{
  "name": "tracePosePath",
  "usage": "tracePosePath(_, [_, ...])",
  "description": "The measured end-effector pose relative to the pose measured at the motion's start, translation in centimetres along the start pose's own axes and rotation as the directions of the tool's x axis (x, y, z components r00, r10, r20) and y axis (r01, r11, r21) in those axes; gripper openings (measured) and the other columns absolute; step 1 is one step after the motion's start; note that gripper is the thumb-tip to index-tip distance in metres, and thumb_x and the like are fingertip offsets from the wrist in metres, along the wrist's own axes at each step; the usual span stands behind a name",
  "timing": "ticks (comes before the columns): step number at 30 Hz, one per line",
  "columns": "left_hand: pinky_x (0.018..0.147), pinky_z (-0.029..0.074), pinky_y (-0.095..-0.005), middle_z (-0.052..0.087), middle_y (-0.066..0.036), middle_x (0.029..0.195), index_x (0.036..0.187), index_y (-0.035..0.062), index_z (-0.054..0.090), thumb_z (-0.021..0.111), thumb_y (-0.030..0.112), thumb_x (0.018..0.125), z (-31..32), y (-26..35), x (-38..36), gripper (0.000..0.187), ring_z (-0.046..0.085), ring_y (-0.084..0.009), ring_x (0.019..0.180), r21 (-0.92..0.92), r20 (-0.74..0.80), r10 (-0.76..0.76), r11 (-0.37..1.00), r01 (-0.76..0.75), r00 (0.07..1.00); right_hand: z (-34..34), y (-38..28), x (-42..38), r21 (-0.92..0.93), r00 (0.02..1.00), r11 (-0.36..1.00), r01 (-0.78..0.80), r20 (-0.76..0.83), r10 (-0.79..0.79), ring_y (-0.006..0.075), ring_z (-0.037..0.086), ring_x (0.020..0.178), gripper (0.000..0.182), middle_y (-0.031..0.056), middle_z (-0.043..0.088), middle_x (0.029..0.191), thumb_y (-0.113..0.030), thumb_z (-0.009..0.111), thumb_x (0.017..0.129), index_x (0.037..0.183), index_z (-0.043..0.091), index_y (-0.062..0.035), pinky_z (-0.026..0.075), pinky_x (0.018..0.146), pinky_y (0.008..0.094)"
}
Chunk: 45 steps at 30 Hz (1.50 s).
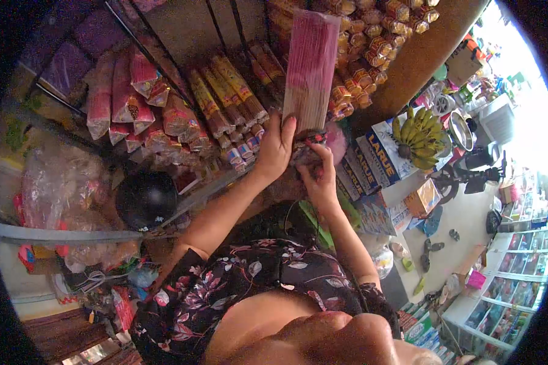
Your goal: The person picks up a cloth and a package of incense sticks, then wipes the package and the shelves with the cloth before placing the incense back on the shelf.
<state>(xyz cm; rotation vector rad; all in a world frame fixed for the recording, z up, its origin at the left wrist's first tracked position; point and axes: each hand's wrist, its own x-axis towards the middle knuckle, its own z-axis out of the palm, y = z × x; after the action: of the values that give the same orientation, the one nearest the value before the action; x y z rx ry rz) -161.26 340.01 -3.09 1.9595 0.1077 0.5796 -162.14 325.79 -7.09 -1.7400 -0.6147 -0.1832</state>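
Note:
A long, flat pack of thin sticks point(310, 67), looking like incense in a clear wrapper, points up away from me. Its far half is pink and its near half pale. My left hand point(276, 149) grips the near end from the left, thumb lying along the front. At the lower right corner, the bent fingers of my right hand point(319, 179) pinch a dark, crumpled cloth-like piece point(307, 148) with red spots, pressed against the pack's end. Just left of my left hand lie yellow-and-brown incense tubes point(231, 91) on the shelf.
Pink wrapped bundles point(128, 97) fill the rack at left, above a black helmet-like dome point(146, 199). Gold-ended packs point(377, 36) are stacked at the top. At right, bananas point(421, 137) rest on Larue cartons point(374, 155); a glass cabinet point(493, 304) stands lower right.

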Motion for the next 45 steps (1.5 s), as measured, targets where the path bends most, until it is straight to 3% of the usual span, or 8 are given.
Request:
tracePosePath(8, [0.065,0.042,-0.0511,0.056,-0.030,0.082,0.104,-0.0021,0.041,0.050,0.031,0.094,-1.5,-0.1,-2.0,0.035,0.055,-0.0492,0.083,0.175,0.082,0.067,0.981,-0.081,0.994,-0.3,0.3,4.9,0.306,0.976,0.951,-0.040,-0.190,0.103,0.0215,0.048,0.108,0.047,0.0122,0.049,0.115,0.003,0.064,0.079,0.121,0.043,-0.0050,0.039,0.092,0.0320])
tracePosePath(15, [0.079,0.045,-0.0452,0.058,-0.029,0.104,0.119,-0.0034,0.043,0.052,0.030,0.093,-3.6,-0.2,-3.1,0.043,0.056,-0.0444,0.098,0.219,0.340,-0.092,0.976,0.016,0.936,-3.8,-3.3,12.2,0.098,0.879,0.953,0.288,-0.421,-0.222,0.0214,0.043,0.115,0.068,0.0113,0.039,0.130,-0.003,0.069,0.078,0.133,0.029,-0.0075,0.038,0.097,0.0343])
tracePosePath(24, [0.073,0.046,-0.0454,0.060,-0.026,0.096,0.111,-0.0015,0.047,0.054,0.039,0.091,-5.8,-0.5,-3.3,0.046,0.059,-0.0428,0.091,0.189,0.360,-0.047,0.982,-0.024,0.932,-6.7,-0.7,15.2,0.264,0.976,0.959,0.100,-0.214,-0.043,0.0105,0.056,0.084,0.024,0.0028,0.063,0.094,-0.006,0.065,0.084,0.106,0.059,-0.0007,0.045,0.080,0.0248])
tracePosePath(32, [0.074,0.046,-0.0464,0.060,-0.026,0.098,0.116,-0.0005,0.047,0.055,0.041,0.091,-7.1,-2.8,-4.0,0.049,0.059,-0.0419,0.090,0.204,0.379,0.077,0.965,-0.165,0.922,-7.7,-0.3,14.8,0.223,0.923,0.974,0.044,-0.382,0.045,0.0083,0.054,0.080,0.028,0.0018,0.062,0.089,-0.022,0.057,0.093,0.109,0.059,0.0011,0.045,0.071,0.0222])
tracePosePath(34, [0.075,0.046,-0.0466,0.059,-0.026,0.098,0.115,-0.0011,0.047,0.054,0.042,0.091,-8.2,-2.5,-3.8,0.050,0.059,-0.0421,0.090,0.233,0.430,0.013,0.965,-0.124,0.903,-8.4,-2.0,14.2,0.528,0.918,0.849,-0.008,-0.332,0.216,0.0093,0.054,0.082,0.037,0.0028,0.063,0.089,-0.030,0.053,0.095,0.111,0.058,0.0029,0.045,0.073,0.0227])
tracePosePath(38, [0.076,0.045,-0.0471,0.059,-0.026,0.098,0.113,-0.0025,0.048,0.053,0.044,0.090,-8.1,-1.7,-3.8,0.052,0.058,-0.0420,0.092,0.333,0.463,-0.002,0.927,-0.172,0.887,-7.9,-0.2,12.8,-0.005,0.979,0.985,0.173,-0.107,-0.173,0.0125,0.055,0.087,0.028,0.0048,0.063,0.093,-0.019,0.061,0.090,0.111,0.059,-0.0005,0.044,0.080,0.0252])
tracePosePath(42, [0.076,0.045,-0.0462,0.059,-0.026,0.098,0.112,-0.0025,0.049,0.054,0.046,0.089,-7.7,-2.6,-4.3,0.054,0.058,-0.0415,0.092,0.307,0.430,0.084,0.923,-0.233,0.899,-8.7,-0.7,13.0,-0.059,0.979,0.997,0.048,-0.195,-0.058,0.0122,0.055,0.090,0.032,0.0067,0.062,0.102,-0.016,0.063,0.089,0.116,0.056,-0.0007,0.044,0.080,0.0254])
tracePosePath(45, [0.077,0.045,-0.0450,0.059,-0.026,0.100,0.115,-0.0025,0.048,0.054,0.044,0.090,-8.6,-0.6,-3.3,0.053,0.058,-0.0412,0.093,0.311,0.507,-0.049,0.941,-0.130,0.860,-10.4,-2.3,12.9,0.356,0.909,0.933,-0.057,-0.367,0.196,0.0130,0.056,0.090,0.037,0.0080,0.061,0.106,-0.025,0.054,0.094,0.120,0.055,0.0007,0.045,0.080,0.0268])
